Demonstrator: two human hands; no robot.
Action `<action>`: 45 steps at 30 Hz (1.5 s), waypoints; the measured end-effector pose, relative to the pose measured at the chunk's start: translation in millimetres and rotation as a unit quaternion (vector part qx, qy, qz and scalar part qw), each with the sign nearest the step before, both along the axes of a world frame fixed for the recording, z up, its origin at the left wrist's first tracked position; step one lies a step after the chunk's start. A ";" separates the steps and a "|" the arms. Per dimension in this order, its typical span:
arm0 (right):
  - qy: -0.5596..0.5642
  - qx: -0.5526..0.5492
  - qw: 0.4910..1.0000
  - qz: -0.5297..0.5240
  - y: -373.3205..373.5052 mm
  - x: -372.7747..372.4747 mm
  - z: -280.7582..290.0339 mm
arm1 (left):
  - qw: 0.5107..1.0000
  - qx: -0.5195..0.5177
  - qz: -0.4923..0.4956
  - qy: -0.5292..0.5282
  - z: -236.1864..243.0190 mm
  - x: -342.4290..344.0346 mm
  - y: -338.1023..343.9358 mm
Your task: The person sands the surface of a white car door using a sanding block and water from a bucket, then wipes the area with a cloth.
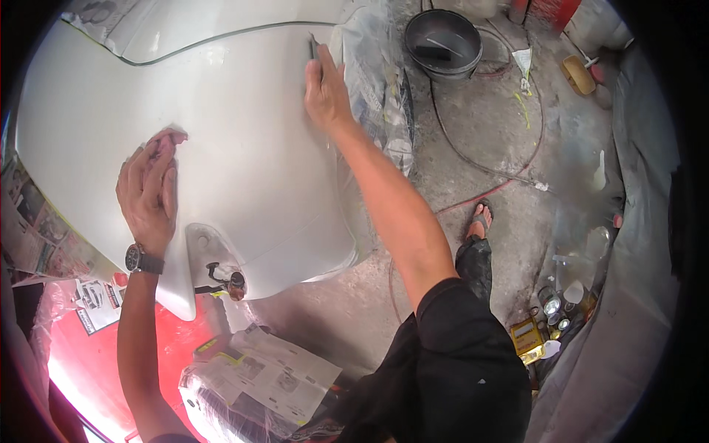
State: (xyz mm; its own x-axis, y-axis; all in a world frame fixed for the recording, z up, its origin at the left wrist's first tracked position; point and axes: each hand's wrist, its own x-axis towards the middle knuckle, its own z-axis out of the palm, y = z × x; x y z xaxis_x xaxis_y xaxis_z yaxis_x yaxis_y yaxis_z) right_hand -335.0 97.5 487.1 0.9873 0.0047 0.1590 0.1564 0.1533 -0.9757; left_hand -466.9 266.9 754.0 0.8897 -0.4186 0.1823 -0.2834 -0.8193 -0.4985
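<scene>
A white, smoothly curved car body panel (244, 140) lies under both of my hands. My left hand (146, 188), with a watch at its wrist, presses a crumpled pink cloth (171, 136) onto the panel's left part, its fingers closed over it. Farther off, by the panel's right edge, my right hand (326, 92) grips a small thin dark piece (312, 46) between thumb and fingers. What kind of piece it is cannot be made out. A dark seam (214, 37) runs along the panel's far side. Near its front edge, a recess holds a dark fitting (235, 284).
Masking newspaper (258, 373) and clear plastic cover parts around the panel, beside a red surface (96, 362). To the right stand a black bucket (443, 44) and a yellow tin (526, 336) near several cans. A hose (480, 196) trails over the concrete floor.
</scene>
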 end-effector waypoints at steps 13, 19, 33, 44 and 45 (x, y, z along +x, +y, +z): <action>-0.003 0.000 1.000 0.011 7.0 -4.1 -0.6 | 1.000 -0.008 0.025 -0.007 1.6 -0.2 -1.4; -0.092 -0.078 0.990 0.077 23.1 -207.0 -19.6 | 0.999 -0.014 0.035 -0.009 4.9 -11.8 5.4; -0.114 -0.135 0.983 0.057 38.8 -235.8 -26.4 | 0.996 -0.078 -0.009 -0.041 -3.7 -14.3 23.0; -0.115 -0.152 0.982 0.001 24.8 -168.9 -21.6 | 0.977 -0.132 -0.074 -0.147 -40.8 7.6 39.2; -0.137 -0.158 0.978 -0.005 25.0 -163.0 -20.4 | 0.980 -0.115 -0.057 -0.152 -40.2 0.0 39.8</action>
